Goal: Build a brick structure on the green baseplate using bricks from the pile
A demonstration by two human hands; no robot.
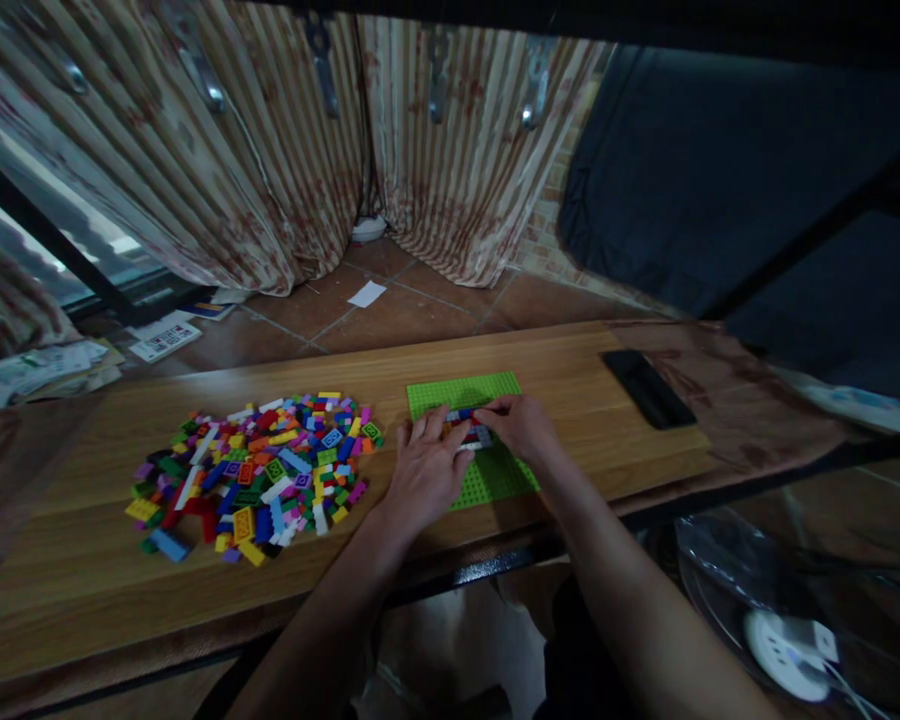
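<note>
A green studded baseplate [499, 486] lies on the wooden board, with a small build of coloured bricks [481, 437] on its middle. My left hand [429, 465] rests over the left side of this build, fingers stretched out and apart, covering part of it. From the right, my right hand [521, 425] reaches in with thumb and fingers pinched at the build's far right edge. A blue brick [461, 413] shows by those fingertips; the fingers partly hide it. Left of the plate spreads a pile of loose, mixed-colour bricks [262, 470].
A black phone [649, 388] lies at the right of the wooden board [570, 365]. Beyond the board are a tiled floor with papers [367, 293] and striped curtains [450, 180]. A dark metal bar [487, 567] runs along the near edge. A white power strip [784, 650] sits low at right.
</note>
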